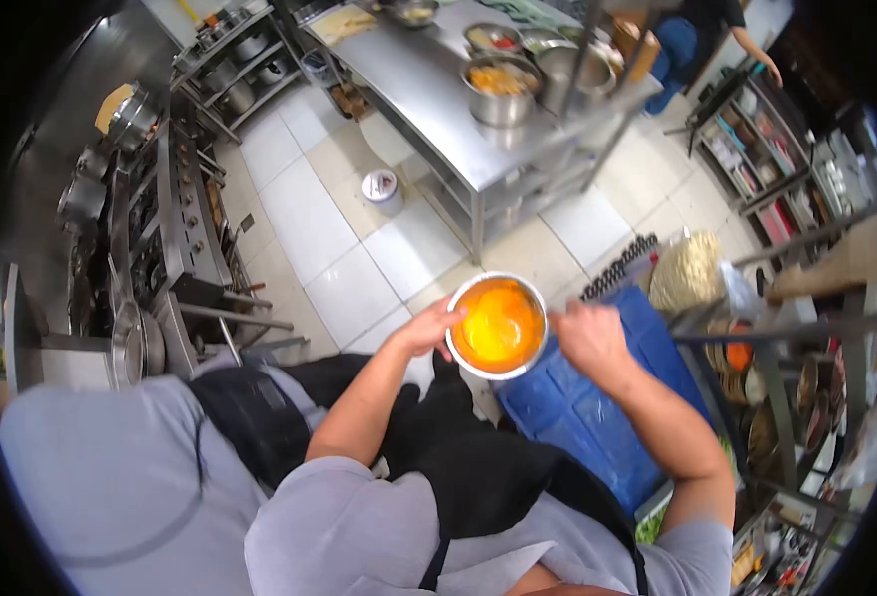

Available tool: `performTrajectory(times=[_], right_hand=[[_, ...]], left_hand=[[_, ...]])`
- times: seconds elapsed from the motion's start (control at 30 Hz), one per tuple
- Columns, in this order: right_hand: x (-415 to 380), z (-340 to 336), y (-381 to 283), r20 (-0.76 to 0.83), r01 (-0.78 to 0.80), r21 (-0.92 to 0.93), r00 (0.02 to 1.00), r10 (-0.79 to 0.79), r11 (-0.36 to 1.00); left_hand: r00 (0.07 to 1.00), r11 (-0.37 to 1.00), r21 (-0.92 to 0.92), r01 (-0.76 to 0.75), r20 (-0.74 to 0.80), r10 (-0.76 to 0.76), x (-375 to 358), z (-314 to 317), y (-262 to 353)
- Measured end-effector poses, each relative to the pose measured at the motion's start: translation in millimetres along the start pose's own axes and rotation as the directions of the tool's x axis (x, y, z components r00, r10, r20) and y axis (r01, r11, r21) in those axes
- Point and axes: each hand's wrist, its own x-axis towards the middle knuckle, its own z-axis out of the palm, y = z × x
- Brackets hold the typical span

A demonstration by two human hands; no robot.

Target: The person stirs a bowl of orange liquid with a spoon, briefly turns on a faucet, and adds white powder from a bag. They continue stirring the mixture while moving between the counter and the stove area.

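A round metal bowl (539, 350) with bright orange-yellow liquid, like beaten egg, in it is held out in front of my body. My left hand (428, 331) grips its left rim, thumb over the edge. At the opposite rim, my right hand (589, 343) is closed and slightly blurred. Whatever is in its fingers, if anything, I cannot make out. Below the bowl and my right forearm lies a large blue lid or bin top (597, 407).
A steel worktable (428, 99) ahead carries several pots. A white tub (383, 191) stands on the tiled floor. The stove (175, 214) runs along the left. Close on my left is a person in grey (120, 477); another person (692, 45) stands far right. Shelving (796, 333) lines the right.
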Motion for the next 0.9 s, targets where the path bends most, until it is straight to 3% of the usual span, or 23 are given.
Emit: performTrajectory(times=[0.1, 0.13, 0.23, 0.33, 0.4, 0.63, 0.73, 0.8, 0.9], right_hand=[[54.1, -12.2, -24.7, 0.232, -0.013, 0.046, 0.973, 0.002, 0.999], [77.2, -17.5, -30.5, 0.235, -0.004, 0.035, 0.972, -0.004, 0.999], [149.3, -39.0, -45.4, 0.156, -0.018, 0.118, 0.988, -0.001, 0.993], [218.6, -45.7, -57.5, 0.102, -0.064, 0.112, 0.993, 0.053, 0.992], [253.2, -52.6, -67.1, 0.137, -0.108, 0.152, 0.987, 0.088, 0.982], [326.9, -56.9, -80.2, 0.042, -0.145, 0.288, 0.989, 0.138, 0.947], [358.0, -58.4, -69.0, 0.052, -0.247, 0.45, 0.967, 0.251, 0.858], [387.3, -53.9, -56.3, 0.06, -0.255, 0.631, 0.958, 0.281, 0.733], [439.5, -29.1, -31.7, 0.042, -0.19, 0.856, 0.952, 0.303, 0.48]], left_hand=[[0.999, 0.997, -0.068, 0.026, 0.028, -0.025, 18.9, -66.6, 24.6], [1.0, 0.997, -0.08, 0.017, 0.027, -0.015, 20.7, -85.5, 29.0], [0.996, 0.974, -0.221, -0.046, -0.089, 0.027, 23.2, -138.6, 48.7], [0.99, 0.972, -0.219, -0.088, -0.127, 0.061, 23.4, -199.4, 75.6], [0.974, 0.945, -0.293, -0.142, -0.213, 0.081, 19.4, -225.6, 94.7], [0.97, 0.988, -0.107, -0.115, -0.228, 0.088, 18.3, -311.5, 161.1], [0.948, 0.989, 0.007, -0.146, -0.286, 0.142, 27.0, -316.8, 206.7], [0.898, 0.981, 0.079, -0.177, -0.395, 0.194, 45.0, -321.4, 239.6], [0.881, 0.976, 0.101, -0.192, -0.421, 0.217, 104.4, -350.3, 261.1]])
